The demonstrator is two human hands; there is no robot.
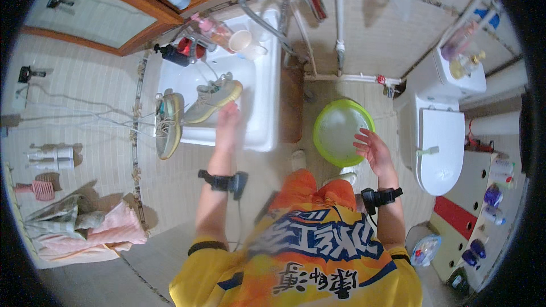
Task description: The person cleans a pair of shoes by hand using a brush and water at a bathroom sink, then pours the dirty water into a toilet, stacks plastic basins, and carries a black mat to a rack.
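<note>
A grey sneaker (pixel 214 99) with a yellowish sole rests in the white sink (pixel 264 111), and my left hand (pixel 229 116) is at its sole; blur hides whether the fingers grip it. A second grey sneaker (pixel 169 124) lies over the sink's left edge. My right hand (pixel 372 149) is held with fingers apart, empty, over the right rim of a green basin (pixel 319 136) of cloudy, sudsy water on the floor. A small light-green brush (pixel 427 151) lies on the closed toilet lid (pixel 441 170).
On the sink's back edge stand a white cup (pixel 245 44), a pink pump bottle (pixel 217 34) and a black bottle (pixel 172 54). A flexible hose (pixel 256 19) hangs above. Towels (pixel 89 230) hang at left; a drawer cabinet (pixel 454 209) stands at right.
</note>
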